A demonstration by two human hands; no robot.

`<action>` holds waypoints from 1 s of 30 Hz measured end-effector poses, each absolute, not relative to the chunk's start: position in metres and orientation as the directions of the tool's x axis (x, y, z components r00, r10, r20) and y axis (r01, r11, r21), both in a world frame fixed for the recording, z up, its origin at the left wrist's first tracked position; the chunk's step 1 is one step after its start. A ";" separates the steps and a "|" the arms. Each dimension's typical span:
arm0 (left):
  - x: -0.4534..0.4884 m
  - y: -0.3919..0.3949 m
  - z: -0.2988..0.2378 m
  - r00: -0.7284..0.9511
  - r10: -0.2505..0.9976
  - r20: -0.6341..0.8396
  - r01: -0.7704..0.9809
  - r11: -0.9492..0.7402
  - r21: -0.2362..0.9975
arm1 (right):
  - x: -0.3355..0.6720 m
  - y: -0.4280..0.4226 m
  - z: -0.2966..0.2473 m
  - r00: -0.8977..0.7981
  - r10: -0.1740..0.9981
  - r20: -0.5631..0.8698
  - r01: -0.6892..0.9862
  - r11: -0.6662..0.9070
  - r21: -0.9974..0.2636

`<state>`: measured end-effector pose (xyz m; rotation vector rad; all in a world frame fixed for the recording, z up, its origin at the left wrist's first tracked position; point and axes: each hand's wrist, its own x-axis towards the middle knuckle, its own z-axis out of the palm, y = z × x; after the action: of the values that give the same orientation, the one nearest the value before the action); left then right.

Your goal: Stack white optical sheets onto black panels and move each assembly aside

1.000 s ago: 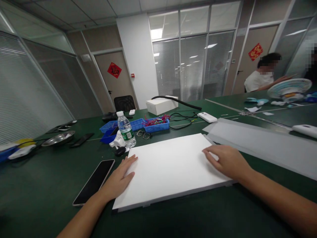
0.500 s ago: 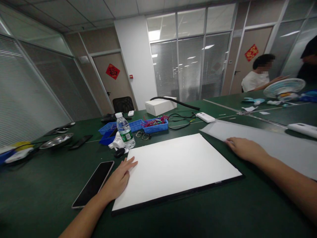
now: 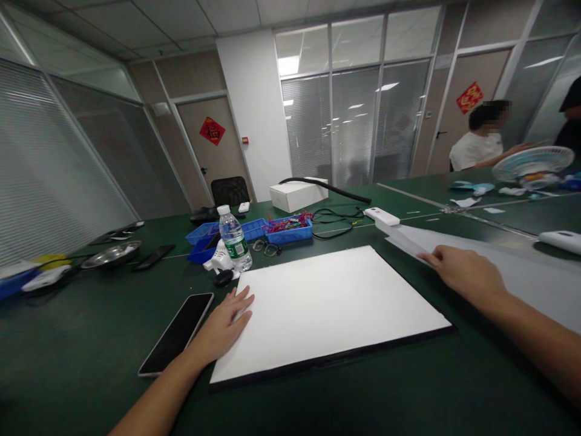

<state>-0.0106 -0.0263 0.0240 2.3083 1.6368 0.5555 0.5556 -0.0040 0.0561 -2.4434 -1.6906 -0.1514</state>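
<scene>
A white rectangular panel (image 3: 336, 309) with a dark edge lies flat on the green table (image 3: 363, 399) in front of me. On its left edge rests my left hand (image 3: 227, 327), fingers spread and holding nothing. Right of the panel, my right hand (image 3: 472, 275) pinches the near left edge of a translucent whitish sheet (image 3: 540, 284), whose far side runs out of view. The pinched edge is slightly raised from the table. A tablet-like device with a dark screen (image 3: 179, 333) lies beside my left wrist.
Beyond the panel stand a water bottle (image 3: 235, 245), eyeglasses (image 3: 267, 247), a blue tray of red wires (image 3: 288, 230) and a white box (image 3: 299, 195). A dark mouse-like object (image 3: 223, 278) sits near the panel's corner. A person (image 3: 479, 145) sits behind a fan (image 3: 533, 163).
My right hand has closed on the translucent sheet's edge and lifted it a little. My left hand stays on the panel. The whole view has shifted slightly.
</scene>
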 end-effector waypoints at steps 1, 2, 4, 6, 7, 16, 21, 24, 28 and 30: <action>-0.011 -0.026 0.024 0.292 0.944 0.155 0.847 -0.330 0.416 | 0.552 -0.005 0.058 0.355 0.915 0.191 0.935 -0.348 -0.069; -0.011 -0.026 0.023 0.290 0.945 0.150 0.851 -0.327 0.412 | 0.548 -0.007 0.060 0.350 0.914 0.205 0.937 -0.346 -0.055; -0.012 -0.026 0.023 0.287 0.947 0.142 0.855 -0.320 0.408 | 0.537 -0.011 0.065 0.317 0.920 0.232 0.947 -0.321 -0.020; -0.013 -0.027 0.023 0.285 0.948 0.143 0.857 -0.319 0.406 | 0.523 -0.017 0.068 0.261 0.932 0.252 0.961 -0.274 0.019; -0.013 -0.027 0.023 0.285 0.947 0.146 0.856 -0.320 0.405 | 0.513 -0.020 0.069 0.231 0.939 0.256 0.968 -0.248 0.036; -0.013 -0.028 0.023 0.281 0.943 0.175 0.840 -0.330 0.429 | 0.395 -0.076 0.038 -0.595 0.702 0.392 0.801 0.559 0.215; -0.012 -0.028 0.022 0.269 0.947 0.175 0.835 -0.320 0.447 | 0.367 -0.098 0.023 -0.751 0.542 0.377 0.621 0.774 0.123; -0.013 -0.027 0.020 0.263 0.948 0.182 0.839 -0.317 0.443 | 0.371 -0.098 0.033 -0.831 0.485 0.273 0.514 0.856 0.045; -0.014 -0.025 0.019 0.262 0.946 0.189 0.843 -0.320 0.432 | 0.389 -0.084 0.042 -0.827 0.490 0.274 0.509 0.861 -0.001; -0.013 -0.024 0.019 0.255 0.947 0.193 0.842 -0.316 0.437 | 0.404 -0.070 0.038 -0.716 0.603 0.352 0.642 0.766 -0.005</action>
<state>-0.0129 -0.0239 0.0189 2.2827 1.6671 0.6229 0.4040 -0.0696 0.0384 -0.9572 -2.6281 -0.1675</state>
